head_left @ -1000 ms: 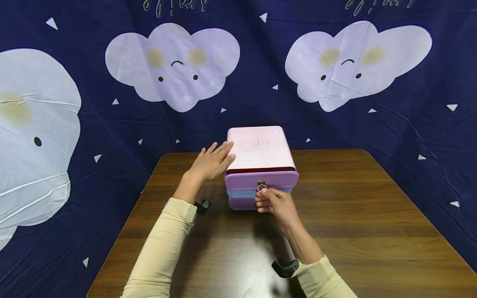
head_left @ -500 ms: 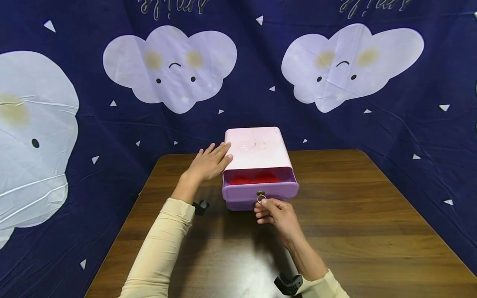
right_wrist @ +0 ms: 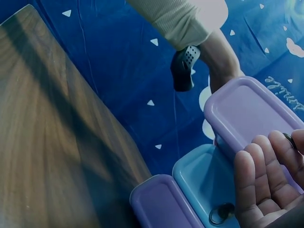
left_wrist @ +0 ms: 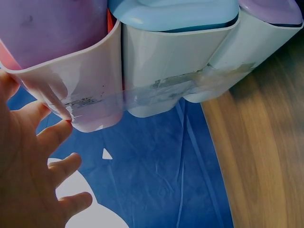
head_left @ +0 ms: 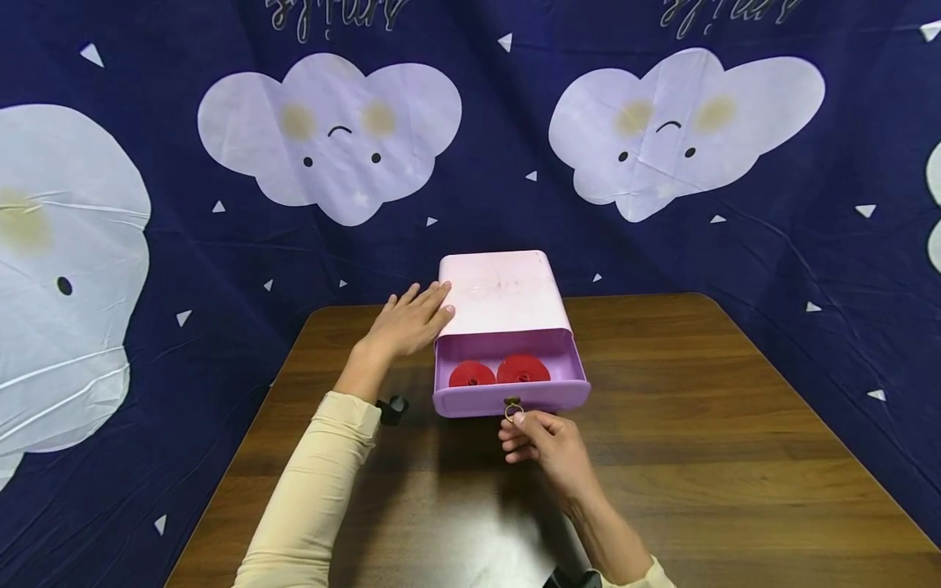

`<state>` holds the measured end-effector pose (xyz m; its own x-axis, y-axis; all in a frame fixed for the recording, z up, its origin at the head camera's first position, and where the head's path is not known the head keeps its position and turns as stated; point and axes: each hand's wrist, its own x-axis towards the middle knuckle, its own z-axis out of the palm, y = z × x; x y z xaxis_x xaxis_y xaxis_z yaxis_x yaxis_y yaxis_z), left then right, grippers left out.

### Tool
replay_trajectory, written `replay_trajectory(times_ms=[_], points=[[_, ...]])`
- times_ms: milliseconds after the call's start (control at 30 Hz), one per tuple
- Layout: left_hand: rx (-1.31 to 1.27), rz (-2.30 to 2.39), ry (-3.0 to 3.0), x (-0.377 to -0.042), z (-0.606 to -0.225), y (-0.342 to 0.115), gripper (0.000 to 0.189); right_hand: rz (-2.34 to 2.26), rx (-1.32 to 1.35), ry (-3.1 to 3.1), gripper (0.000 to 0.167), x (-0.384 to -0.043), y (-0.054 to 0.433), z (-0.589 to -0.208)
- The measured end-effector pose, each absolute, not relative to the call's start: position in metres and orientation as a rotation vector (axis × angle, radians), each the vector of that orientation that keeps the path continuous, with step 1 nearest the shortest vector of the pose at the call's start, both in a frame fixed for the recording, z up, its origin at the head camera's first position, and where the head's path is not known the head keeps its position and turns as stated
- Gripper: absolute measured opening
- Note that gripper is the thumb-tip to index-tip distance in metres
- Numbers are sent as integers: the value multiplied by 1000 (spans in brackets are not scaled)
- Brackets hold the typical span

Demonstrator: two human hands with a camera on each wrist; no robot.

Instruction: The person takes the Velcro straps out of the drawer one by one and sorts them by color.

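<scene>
A small chest of drawers (head_left: pixel 503 290) with a pale pink top sits near the table's back edge. Its purple top drawer (head_left: pixel 470 402) is pulled well out. Inside lie two flat red rolls, a left one (head_left: pixel 473 373) and a right one (head_left: pixel 524 368), each with a dark centre hole. My right hand (head_left: pixel 550 447) pinches the brass ring pull (head_left: pixel 514 413) on the drawer front between thumb and index finger. My left hand (head_left: pixel 412 321) rests with spread, straight fingers against the chest's upper left side; the left wrist view shows its fingertips at the pink wall.
Below the open drawer, a blue drawer (right_wrist: pixel 204 173) with its own ring and a lower purple drawer (right_wrist: pixel 164 202) stay closed. Clear tape (left_wrist: pixel 156 97) runs across the stacked units' side. A dark blue cloth (head_left: pixel 507 163) with clouds hangs behind the wooden table (head_left: pixel 698 408).
The top drawer has slid out towards me with my right hand on its ring, uncovering the red rolls. My left hand has kept its place on the chest.
</scene>
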<state>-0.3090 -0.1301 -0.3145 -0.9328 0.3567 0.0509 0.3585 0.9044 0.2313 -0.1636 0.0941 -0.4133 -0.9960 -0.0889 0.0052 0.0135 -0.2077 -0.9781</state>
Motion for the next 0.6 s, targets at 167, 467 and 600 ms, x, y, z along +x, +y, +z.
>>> replay_trajectory(times_ms=[167, 467, 600], points=[[-573, -372, -3061, -309, -315, -130, 60, -2382, -92, 1934, 38, -156, 94, -415], [-571, -367, -3059, -309, -316, -130, 60, -2377, -109, 1935, 42, -147, 95, -418], [-569, -369, -3062, -309, -315, -130, 59, -2374, -126, 1936, 43, -144, 96, -419]])
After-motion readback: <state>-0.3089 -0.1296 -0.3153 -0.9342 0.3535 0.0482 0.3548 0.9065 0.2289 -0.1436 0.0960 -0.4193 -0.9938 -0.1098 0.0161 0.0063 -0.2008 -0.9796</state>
